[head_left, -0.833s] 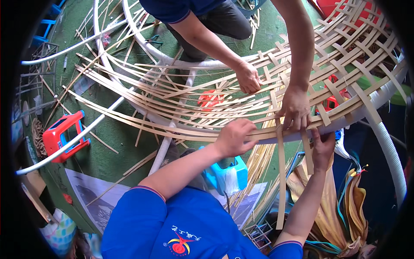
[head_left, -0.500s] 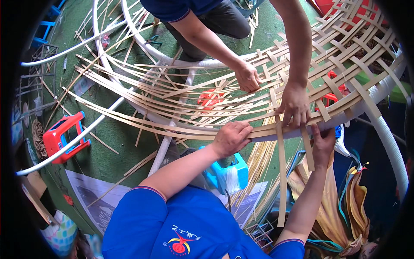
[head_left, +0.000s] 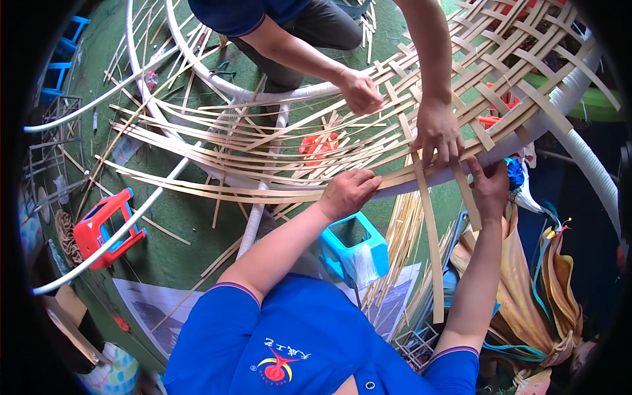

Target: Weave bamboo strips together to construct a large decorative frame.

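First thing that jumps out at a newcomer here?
The big woven lattice of bamboo strips on a white hoop frame, filling the upper half. The left hand and right hand press its near edge, opposite a co-worker's hands. A red stool stands at left.

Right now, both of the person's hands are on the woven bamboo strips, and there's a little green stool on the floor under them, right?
Not quite. In the head view the stool below the bamboo strips is light blue, not green. The left hand and right hand are indeed on the strips.
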